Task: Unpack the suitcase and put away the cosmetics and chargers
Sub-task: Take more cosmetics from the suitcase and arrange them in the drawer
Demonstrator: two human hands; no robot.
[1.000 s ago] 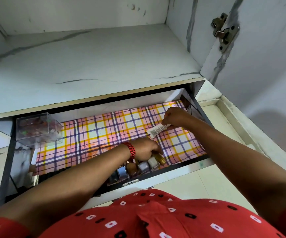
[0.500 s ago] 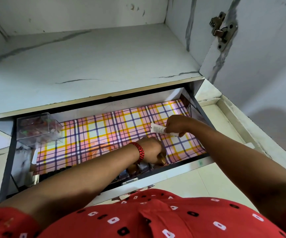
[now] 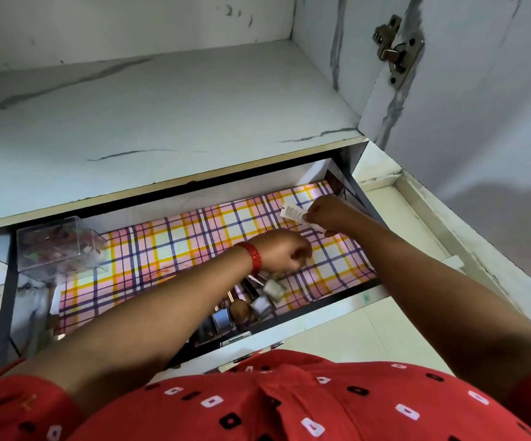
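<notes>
Small white tube, dark fine print, pinched in right hand.

No word, brand, number or sign can be read. Fine dark print is seen on the white tube pinched by the right hand, but it is too small and blurred to be made out. The small bottles in the drawer are too blurred for any label to be told.

Open plaid liner between box and bottles
</notes>
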